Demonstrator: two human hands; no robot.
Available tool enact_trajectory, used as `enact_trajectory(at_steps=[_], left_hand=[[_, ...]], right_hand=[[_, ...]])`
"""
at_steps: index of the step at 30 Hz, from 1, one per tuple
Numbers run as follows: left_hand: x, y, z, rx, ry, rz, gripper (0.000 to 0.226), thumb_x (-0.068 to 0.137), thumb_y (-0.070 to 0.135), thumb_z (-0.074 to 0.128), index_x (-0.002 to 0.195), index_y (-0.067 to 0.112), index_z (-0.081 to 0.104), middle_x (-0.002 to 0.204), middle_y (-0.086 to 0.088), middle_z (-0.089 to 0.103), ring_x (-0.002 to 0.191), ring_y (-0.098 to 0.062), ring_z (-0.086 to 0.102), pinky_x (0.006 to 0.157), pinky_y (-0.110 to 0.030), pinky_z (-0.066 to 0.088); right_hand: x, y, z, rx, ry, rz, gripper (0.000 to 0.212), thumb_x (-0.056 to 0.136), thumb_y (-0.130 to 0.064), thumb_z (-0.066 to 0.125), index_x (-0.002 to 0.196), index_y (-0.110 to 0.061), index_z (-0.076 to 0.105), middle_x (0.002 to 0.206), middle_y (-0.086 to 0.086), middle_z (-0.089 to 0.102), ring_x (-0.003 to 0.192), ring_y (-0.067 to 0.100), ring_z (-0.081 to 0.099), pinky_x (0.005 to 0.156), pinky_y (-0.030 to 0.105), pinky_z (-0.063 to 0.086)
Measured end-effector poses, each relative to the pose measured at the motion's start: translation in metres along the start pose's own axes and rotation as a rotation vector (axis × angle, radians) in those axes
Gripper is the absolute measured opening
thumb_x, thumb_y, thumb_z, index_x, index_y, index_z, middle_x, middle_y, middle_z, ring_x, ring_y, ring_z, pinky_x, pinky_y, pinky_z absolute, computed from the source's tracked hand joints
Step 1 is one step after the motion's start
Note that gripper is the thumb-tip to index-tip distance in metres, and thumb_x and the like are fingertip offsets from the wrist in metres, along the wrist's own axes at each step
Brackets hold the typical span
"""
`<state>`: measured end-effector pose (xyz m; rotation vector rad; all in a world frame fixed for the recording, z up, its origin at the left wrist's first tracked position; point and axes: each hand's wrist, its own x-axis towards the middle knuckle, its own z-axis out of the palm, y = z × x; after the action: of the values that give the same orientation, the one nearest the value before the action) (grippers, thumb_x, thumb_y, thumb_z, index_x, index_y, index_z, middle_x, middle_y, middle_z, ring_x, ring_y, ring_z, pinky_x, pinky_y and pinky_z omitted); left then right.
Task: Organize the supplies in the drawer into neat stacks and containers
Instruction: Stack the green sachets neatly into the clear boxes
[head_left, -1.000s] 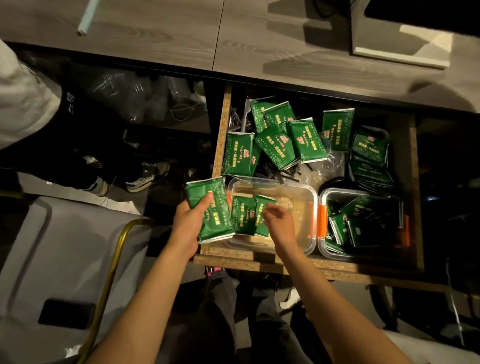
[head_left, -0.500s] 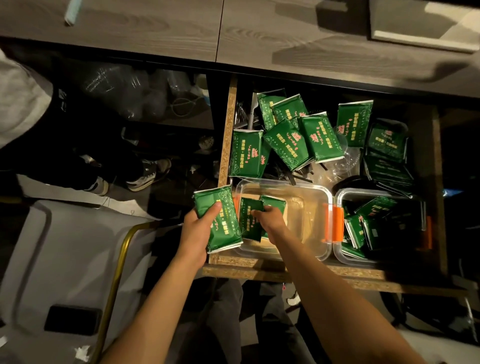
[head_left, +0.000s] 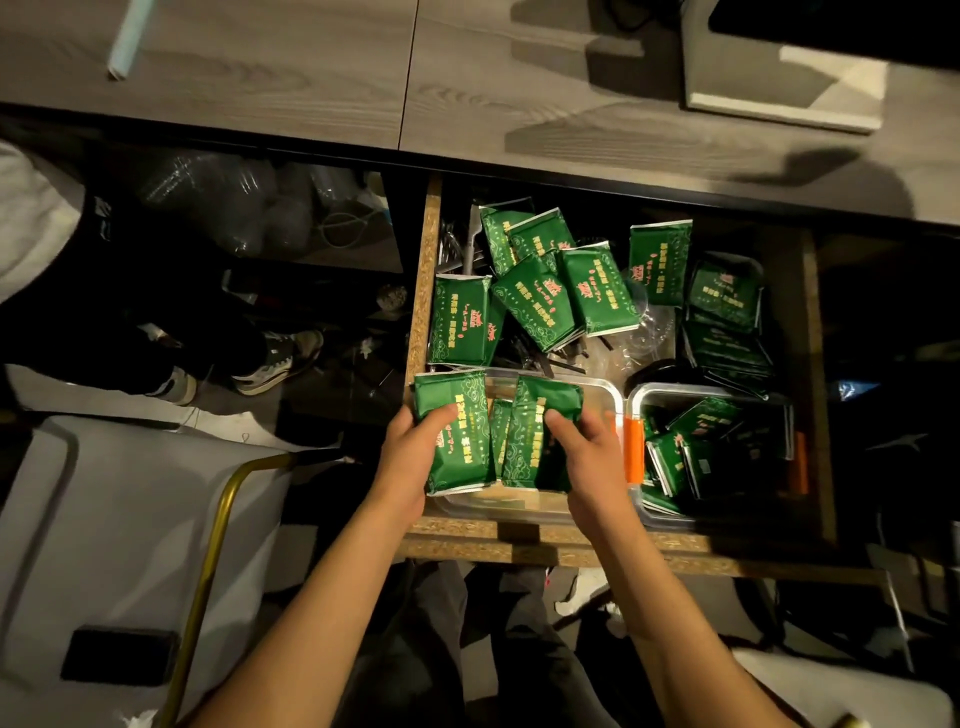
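An open wooden drawer holds many green packets. My left hand grips one green packet over the left end of a clear plastic container at the drawer's front. My right hand holds a few upright green packets inside that container. Several loose green packets lie in a heap at the back of the drawer. A second clear container to the right holds more green packets.
A dark stack of packets sits at the drawer's back right, with black utensils and clear plastic under the heap. The grey desk top overhangs the drawer. Another person's shoes stand to the left, near a chair with a gold frame.
My left hand has brought its packet right, against the container's left end. My right hand has gathered the upright packets and holds them from the right side.
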<state>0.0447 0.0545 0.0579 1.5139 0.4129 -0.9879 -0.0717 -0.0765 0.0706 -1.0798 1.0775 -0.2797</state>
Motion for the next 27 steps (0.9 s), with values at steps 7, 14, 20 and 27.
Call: enact_trajectory(at_steps=[7, 14, 20, 27], left_hand=[[-0.009, -0.001, 0.029, -0.058, -0.063, -0.046, 0.065, 0.093, 0.046, 0.063, 0.15, 0.026, 0.04, 0.156, 0.004, 0.037, 0.144, -0.02, 0.032, 0.115, -0.042, 0.026], [-0.027, -0.006, 0.057, -0.11, -0.189, -0.1, 0.065, 0.097, 0.052, 0.051, 0.154, 0.028, 0.031, 0.163, 0.008, 0.025, 0.151, -0.014, 0.018, 0.122, -0.041, 0.012], [-0.029, -0.021, 0.059, 0.034, -0.184, -0.111, 0.082, 0.091, 0.051, 0.064, 0.157, 0.02, 0.025, 0.162, 0.0, 0.028, 0.148, -0.02, 0.026, 0.115, -0.034, 0.023], [-0.009, -0.026, 0.024, 0.021, -0.035, -0.022, 0.1, 0.057, 0.067, 0.082, 0.141, 0.022, 0.051, 0.142, -0.001, 0.056, 0.13, -0.025, 0.053, 0.111, -0.051, 0.041]], right_hand=[[-0.009, -0.028, -0.008, -0.042, -0.039, -0.149, 0.014, 0.098, -0.006, 0.055, 0.102, -0.013, 0.066, 0.089, -0.01, 0.072, 0.087, 0.003, 0.066, 0.077, 0.015, 0.049], [-0.008, 0.011, 0.001, -0.412, 0.023, -0.199, 0.02, 0.102, -0.021, 0.048, 0.116, -0.014, 0.061, 0.106, 0.001, 0.066, 0.101, 0.014, 0.06, 0.089, 0.034, 0.048], [-0.016, 0.02, 0.008, -0.301, -0.063, -0.117, 0.024, 0.106, -0.018, 0.039, 0.122, -0.02, 0.056, 0.109, -0.015, 0.063, 0.1, -0.012, 0.057, 0.086, 0.01, 0.042], [0.029, 0.048, -0.013, -0.062, 0.046, 0.22, 0.026, 0.103, -0.028, 0.047, 0.114, -0.01, 0.063, 0.114, 0.011, 0.067, 0.105, 0.023, 0.064, 0.088, 0.035, 0.054]])
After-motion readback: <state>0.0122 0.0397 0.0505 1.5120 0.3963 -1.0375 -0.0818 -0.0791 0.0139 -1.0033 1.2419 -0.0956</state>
